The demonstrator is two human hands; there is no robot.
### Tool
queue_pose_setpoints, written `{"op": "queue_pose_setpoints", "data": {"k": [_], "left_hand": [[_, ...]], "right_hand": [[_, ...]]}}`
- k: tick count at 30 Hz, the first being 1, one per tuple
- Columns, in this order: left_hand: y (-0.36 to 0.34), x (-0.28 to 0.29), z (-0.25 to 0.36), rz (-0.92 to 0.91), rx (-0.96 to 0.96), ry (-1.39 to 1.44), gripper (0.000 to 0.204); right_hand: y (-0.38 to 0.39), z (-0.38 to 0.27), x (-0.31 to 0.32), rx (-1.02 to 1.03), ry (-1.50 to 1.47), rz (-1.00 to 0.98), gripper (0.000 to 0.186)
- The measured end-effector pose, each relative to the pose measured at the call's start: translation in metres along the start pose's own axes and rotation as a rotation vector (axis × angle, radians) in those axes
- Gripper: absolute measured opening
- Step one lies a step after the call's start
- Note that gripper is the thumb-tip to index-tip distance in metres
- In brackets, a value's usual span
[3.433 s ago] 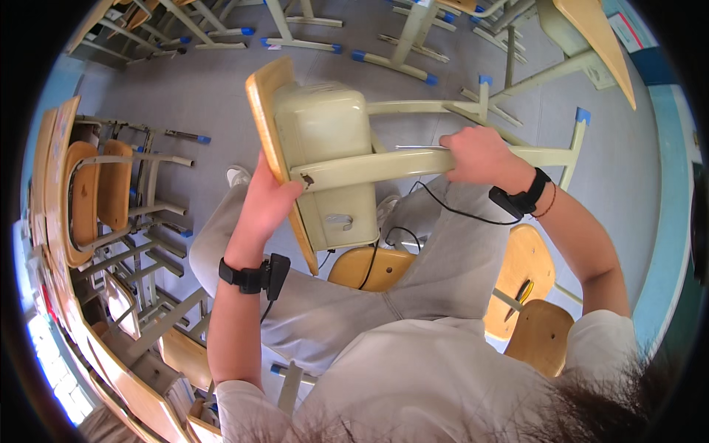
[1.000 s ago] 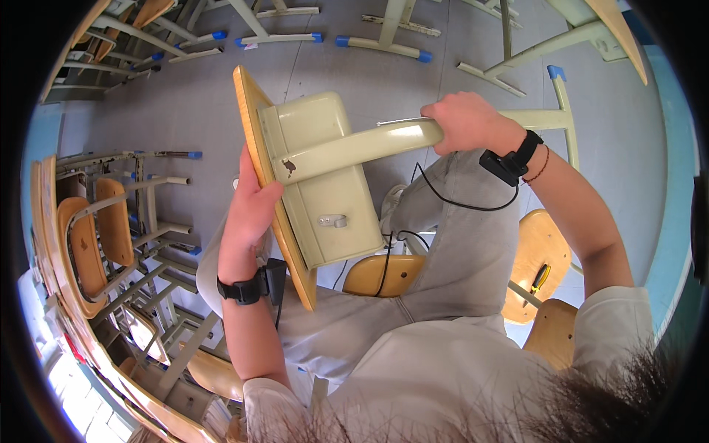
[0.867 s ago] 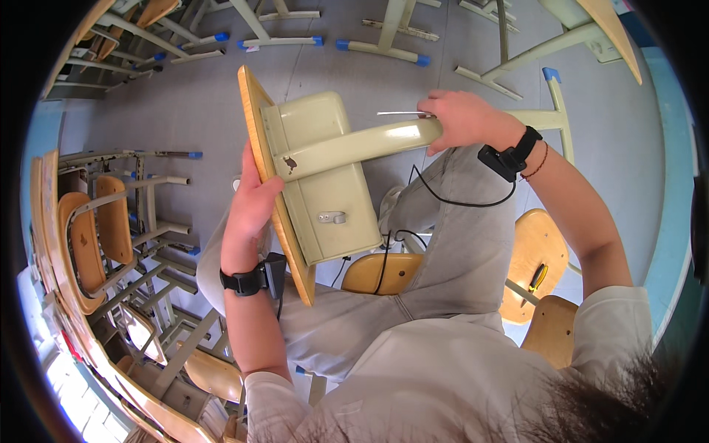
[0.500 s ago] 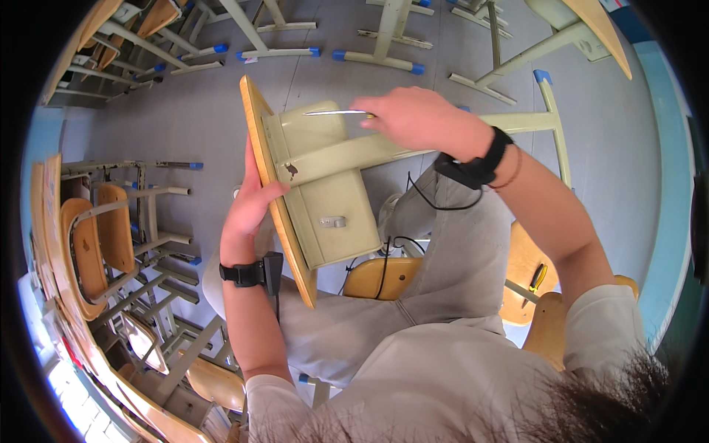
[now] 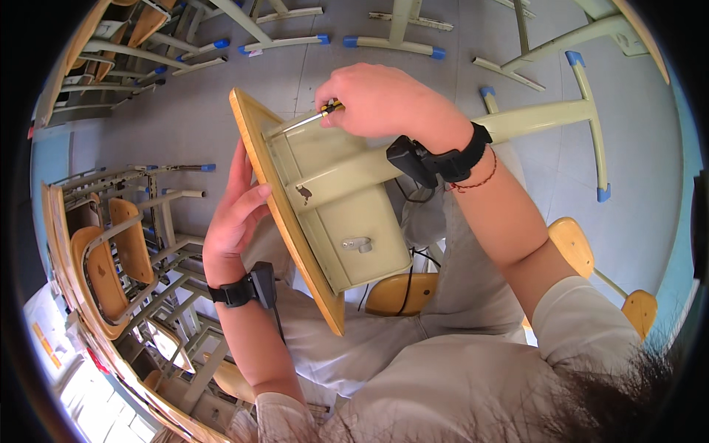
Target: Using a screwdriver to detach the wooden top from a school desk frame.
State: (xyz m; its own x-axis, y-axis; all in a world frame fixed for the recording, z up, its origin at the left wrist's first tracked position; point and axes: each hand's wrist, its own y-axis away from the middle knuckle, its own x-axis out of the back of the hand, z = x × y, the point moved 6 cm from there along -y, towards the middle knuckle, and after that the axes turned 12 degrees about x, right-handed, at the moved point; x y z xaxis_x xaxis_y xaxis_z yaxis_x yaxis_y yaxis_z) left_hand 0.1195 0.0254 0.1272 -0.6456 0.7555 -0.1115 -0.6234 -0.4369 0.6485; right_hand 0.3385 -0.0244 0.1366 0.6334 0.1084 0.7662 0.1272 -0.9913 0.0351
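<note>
A school desk (image 5: pixel 292 240) lies tipped on its side across my lap, its wooden top seen edge-on. Its cream metal compartment (image 5: pixel 369 262) and leg post (image 5: pixel 539 122) face right. My left hand (image 5: pixel 235 221) holds the top's left edge, thumb over the rim and the fingers partly hidden behind the board. In my right hand (image 5: pixel 388 100) is a screwdriver (image 5: pixel 301 123) with a black and yellow handle. Its shaft points down-left, the tip at the seam between the wooden top and the compartment's far flange. Whether a screw sits there is too small to tell.
A wooden chair seat (image 5: pixel 402 295) shows beneath the desk, with black cables hanging near it. Stacked desks and chairs (image 5: pixel 111 258) crowd the left side. More metal desk legs (image 5: pixel 395 46) stand along the far side. Wooden chair parts (image 5: pixel 639 314) are at my right.
My right hand has moved left and brought the screwdriver tip down to the seam under the desk top. The desk's leg end has shifted right in view. Pliers at right are no longer visible.
</note>
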Motion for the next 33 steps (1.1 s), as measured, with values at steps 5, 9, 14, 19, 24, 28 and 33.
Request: {"op": "queue_pose_setpoints", "data": {"k": [5, 9, 14, 19, 24, 28, 33], "left_hand": [[-0.023, 0.009, -0.011, 0.021, -0.092, -0.057, 0.1], [-0.025, 0.006, -0.014, -0.014, -0.03, 0.069, 0.097], [-0.026, 0.009, -0.013, -0.021, 0.012, 0.036, 0.1], [-0.025, 0.007, -0.012, -0.012, 0.015, 0.051, 0.102], [-0.027, 0.009, -0.017, -0.021, 0.019, 0.058, 0.101], [-0.026, 0.009, -0.017, -0.024, 0.016, 0.061, 0.101], [-0.026, 0.007, -0.015, -0.021, 0.008, 0.062, 0.101]], "right_hand": [[-0.003, 0.015, -0.009, -0.004, -0.041, 0.01, 0.021], [-0.002, 0.011, -0.013, 0.043, -0.042, 0.032, 0.019], [-0.003, 0.017, -0.013, 0.072, -0.064, 0.075, 0.018], [-0.001, 0.017, -0.01, 0.072, -0.072, 0.106, 0.018], [-0.001, 0.018, -0.014, 0.089, -0.091, 0.097, 0.018], [-0.002, 0.021, -0.018, 0.104, -0.117, 0.088, 0.015], [0.002, 0.024, -0.024, 0.161, -0.121, 0.143, 0.014]]}}
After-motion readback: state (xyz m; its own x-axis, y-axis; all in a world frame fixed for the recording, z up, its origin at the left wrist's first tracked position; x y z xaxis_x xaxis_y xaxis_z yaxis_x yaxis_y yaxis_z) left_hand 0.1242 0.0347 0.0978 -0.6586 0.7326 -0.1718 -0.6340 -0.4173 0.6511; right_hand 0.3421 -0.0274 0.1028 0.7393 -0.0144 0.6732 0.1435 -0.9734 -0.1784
